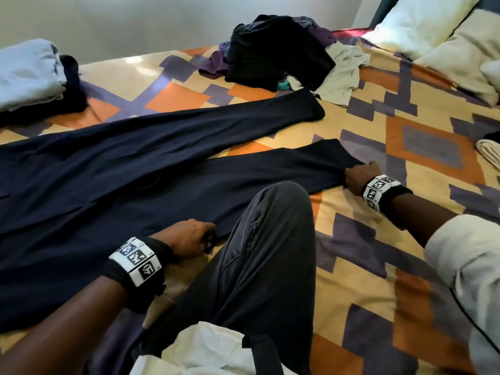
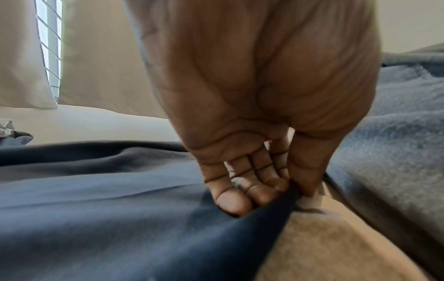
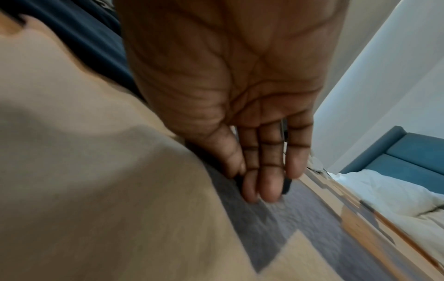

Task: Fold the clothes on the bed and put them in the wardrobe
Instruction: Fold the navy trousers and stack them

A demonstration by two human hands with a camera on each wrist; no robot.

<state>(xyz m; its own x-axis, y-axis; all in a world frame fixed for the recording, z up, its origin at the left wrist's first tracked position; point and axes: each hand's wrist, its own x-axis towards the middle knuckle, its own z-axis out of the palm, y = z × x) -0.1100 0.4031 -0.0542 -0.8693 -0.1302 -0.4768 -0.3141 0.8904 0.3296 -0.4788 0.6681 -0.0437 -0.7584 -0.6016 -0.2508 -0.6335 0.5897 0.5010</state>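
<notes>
Navy trousers (image 1: 130, 169) spread mid-frame on bed (image 1: 365, 253). Left hand (image 1: 189, 239) pinches near leg's edge; right hand (image 1: 359, 177) pinches its hem, centre right.

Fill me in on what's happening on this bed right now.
A person kneeling on the patterned bedspread is partway through folding navy trousers, which lie spread flat with the legs apart. The left hand pinches the near leg's edge by the knee, and the right hand grips that leg's hem. A pile of unfolded clothes waits further back, and a few folded pieces sit at the left.
</notes>
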